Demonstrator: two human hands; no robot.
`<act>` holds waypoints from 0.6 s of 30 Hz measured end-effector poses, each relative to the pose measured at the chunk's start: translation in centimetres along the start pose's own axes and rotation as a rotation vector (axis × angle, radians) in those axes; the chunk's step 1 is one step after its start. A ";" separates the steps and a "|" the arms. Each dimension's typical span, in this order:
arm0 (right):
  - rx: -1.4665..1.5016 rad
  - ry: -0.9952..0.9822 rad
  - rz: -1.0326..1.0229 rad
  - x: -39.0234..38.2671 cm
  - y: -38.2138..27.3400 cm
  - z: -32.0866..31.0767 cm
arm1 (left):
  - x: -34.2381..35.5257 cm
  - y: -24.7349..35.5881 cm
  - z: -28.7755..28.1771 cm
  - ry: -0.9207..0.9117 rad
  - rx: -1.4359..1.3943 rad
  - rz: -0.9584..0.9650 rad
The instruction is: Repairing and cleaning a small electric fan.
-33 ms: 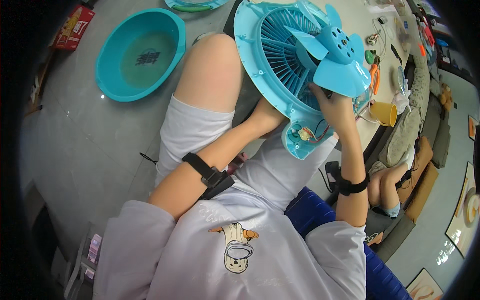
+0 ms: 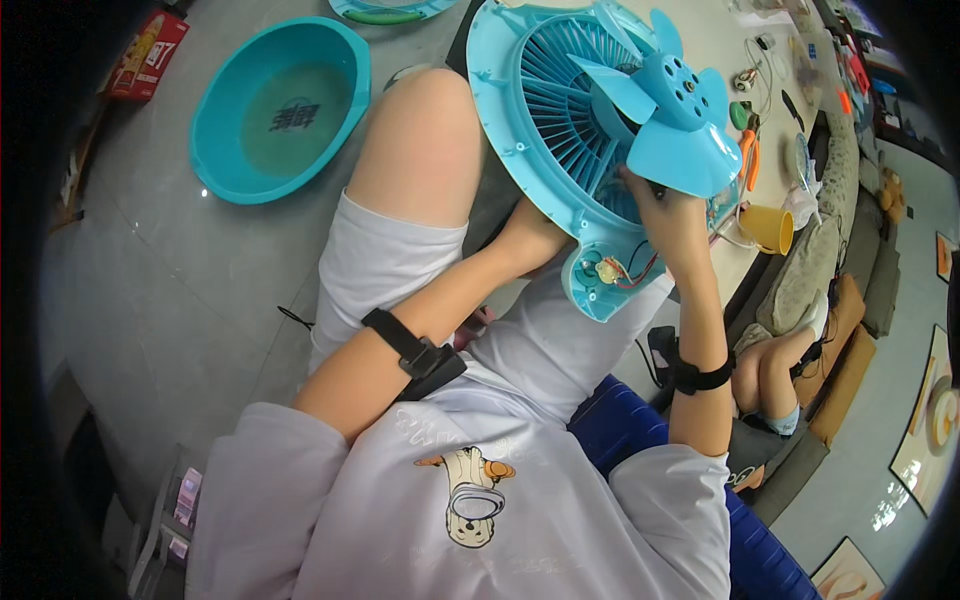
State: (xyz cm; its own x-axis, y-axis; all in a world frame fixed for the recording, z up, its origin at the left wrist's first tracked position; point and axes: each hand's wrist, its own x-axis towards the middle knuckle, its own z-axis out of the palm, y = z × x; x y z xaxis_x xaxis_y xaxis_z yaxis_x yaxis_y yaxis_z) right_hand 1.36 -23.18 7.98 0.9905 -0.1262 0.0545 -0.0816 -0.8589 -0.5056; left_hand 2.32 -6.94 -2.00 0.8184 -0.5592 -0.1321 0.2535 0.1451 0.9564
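A light-blue fan assembly (image 2: 545,120) lies tilted over my lap and the table's edge, its five-blade propeller (image 2: 685,150) facing up over a slotted grille. My left hand (image 2: 530,235) reaches under the housing's lower left, its fingers hidden. My right hand (image 2: 670,220) is closed on the assembly below the blades, thumb toward the grille and fingertips partly hidden. Between my hands, a lower housing section (image 2: 590,295) carries a small cream component (image 2: 608,270) with red and black wires.
A teal basin (image 2: 215,150) with liquid and a red box (image 2: 150,60) sit at left. The table (image 2: 730,280) holds orange-handled pliers (image 2: 750,160), a yellow cup (image 2: 765,228), wires and small items. A person's legs (image 2: 775,370) show near the sofa (image 2: 870,290); a blue chair (image 2: 615,415) is beneath me.
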 end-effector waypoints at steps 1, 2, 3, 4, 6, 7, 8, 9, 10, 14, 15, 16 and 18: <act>0.026 -0.003 0.046 0.0 0.0 -0.2 | -0.2 -0.2 0.0 0.013 -0.012 -0.006; 0.051 -0.006 0.092 0.0 0.1 -0.3 | -0.1 -0.7 -0.1 0.015 -0.017 -0.008; 0.032 0.073 0.008 0.2 0.9 -0.3 | 0.0 -1.2 -0.1 0.020 -0.015 0.022; 0.033 0.072 0.010 0.2 0.9 -0.4 | 0.1 -1.3 -0.1 0.025 -0.007 0.053; 0.207 0.012 0.077 0.1 0.3 -0.8 | 0.3 -1.5 0.3 0.058 0.160 0.090; 0.206 0.013 0.077 0.0 0.0 -0.8 | 0.5 -1.5 0.4 0.092 0.328 0.133; 0.223 -0.035 0.085 -0.3 -0.3 -0.9 | 0.7 -1.9 0.6 0.091 0.328 0.134; 0.240 -0.082 0.093 -0.4 -0.4 -1.0 | 0.9 -2.6 0.8 0.119 0.224 0.108; 0.237 -0.079 0.095 -0.3 -0.1 -1.1 | 1.2 -3.6 1.0 0.146 0.118 0.083; -0.047 -0.222 0.085 0.6 0.4 -0.1 | 4.0 -9.8 1.0 0.202 0.370 0.340; -0.198 -0.196 0.044 0.8 0.4 0.4 | 4.0 -10.5 1.1 0.203 0.370 0.340; -0.199 -0.195 0.048 0.9 0.3 0.6 | 4.0 -10.5 1.3 0.207 0.313 0.310; -0.303 0.033 -0.192 1.1 0.2 1.2 | 3.6 -10.4 1.4 0.219 0.201 0.248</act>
State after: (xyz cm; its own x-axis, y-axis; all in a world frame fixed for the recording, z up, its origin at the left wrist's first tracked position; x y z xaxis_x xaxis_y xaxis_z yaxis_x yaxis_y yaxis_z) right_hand 2.56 -22.87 6.95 0.9873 0.0403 0.1538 0.0719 -0.9759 -0.2058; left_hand 1.90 -11.66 -12.08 0.9385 -0.3363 0.0783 -0.0547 0.0790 0.9954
